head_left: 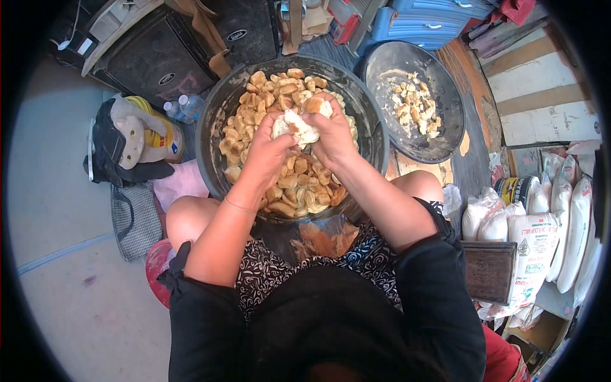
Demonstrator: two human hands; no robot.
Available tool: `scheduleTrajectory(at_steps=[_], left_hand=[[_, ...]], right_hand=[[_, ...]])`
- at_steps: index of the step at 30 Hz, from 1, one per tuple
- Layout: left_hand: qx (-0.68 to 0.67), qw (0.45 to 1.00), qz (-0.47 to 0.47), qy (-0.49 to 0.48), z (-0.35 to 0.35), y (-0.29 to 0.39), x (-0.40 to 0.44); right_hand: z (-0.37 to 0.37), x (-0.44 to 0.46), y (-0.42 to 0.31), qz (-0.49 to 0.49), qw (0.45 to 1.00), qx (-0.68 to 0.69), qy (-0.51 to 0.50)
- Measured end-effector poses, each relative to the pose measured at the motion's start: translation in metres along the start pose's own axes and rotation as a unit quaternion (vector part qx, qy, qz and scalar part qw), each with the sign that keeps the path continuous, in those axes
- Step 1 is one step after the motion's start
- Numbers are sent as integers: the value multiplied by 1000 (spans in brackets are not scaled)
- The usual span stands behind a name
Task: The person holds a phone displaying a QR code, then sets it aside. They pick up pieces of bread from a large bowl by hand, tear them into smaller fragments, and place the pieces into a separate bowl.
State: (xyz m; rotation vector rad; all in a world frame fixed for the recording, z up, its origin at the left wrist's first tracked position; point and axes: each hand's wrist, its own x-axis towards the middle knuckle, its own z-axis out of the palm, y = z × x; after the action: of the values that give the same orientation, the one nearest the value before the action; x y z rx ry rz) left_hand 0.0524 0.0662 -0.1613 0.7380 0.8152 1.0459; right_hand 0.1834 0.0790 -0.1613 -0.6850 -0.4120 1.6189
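Both of my hands are raised over a large dark basin [208, 153] heaped with brown-crusted bread pieces [254, 118]. My left hand [272, 148] pinches a torn piece of bread [294, 129] whose white inside shows. On its other side, my right hand [332, 132] holds the bread too, with a brown crust showing near its fingertips. To the right of the big basin stands a smaller dark basin [445, 137], with a small heap of torn bread bits [414, 105] in it.
Blue plastic drawers [414, 25] stand beyond the smaller basin. White sacks [534, 254] and a wooden box [489, 272] are at the right. Plastic bottles [184, 108], a yellow container [172, 141] and a checkered bag [135, 219] lie left of the large basin, near dark speaker-like boxes [156, 63].
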Motion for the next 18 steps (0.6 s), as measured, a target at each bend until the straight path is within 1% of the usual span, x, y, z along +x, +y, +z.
scheduleTrajectory(at_steps=[1,2,3,5,6,9,10,11,12,13,14,15,16,18], left_hand=[[0,1000,0,0,5,4,-3],[-39,999,-29,11,11,8,-7],[-78,995,-59,23,15,12,-10],[-66,996,-50,18,12,7,-8],[-55,998,-39,15,9,3,-6],[-42,999,-19,12,0,-4,-2],[-42,999,-19,12,1,-5,-3],[-56,998,10,5,3,-6,-4],[-70,997,38,-2,6,-5,-5],[-70,997,38,-2,9,-4,-5],[-75,994,75,-2,12,-4,-5],[-80,991,111,-1,15,-3,-5],[-81,991,111,-2,15,0,-5],[-107,980,161,52,11,8,-4]], right_hand=[[0,-1,2,-17,999,-34,-17],[1,-2,3,-34,997,-68,-33],[1,-4,5,-35,997,-67,-33],[0,-7,7,-86,972,-215,-35],[0,-7,6,-87,972,-215,-33],[3,-4,1,-65,980,-184,-26],[3,-1,-3,-24,994,-107,-11],[3,2,-6,16,999,-28,3],[3,4,-8,16,999,-28,3],[3,6,-10,30,1000,3,8],[3,6,-13,44,998,34,12],[8,2,-22,78,997,17,20],[5,5,-26,78,997,16,21],[-4,22,-33,-20,996,61,65]])
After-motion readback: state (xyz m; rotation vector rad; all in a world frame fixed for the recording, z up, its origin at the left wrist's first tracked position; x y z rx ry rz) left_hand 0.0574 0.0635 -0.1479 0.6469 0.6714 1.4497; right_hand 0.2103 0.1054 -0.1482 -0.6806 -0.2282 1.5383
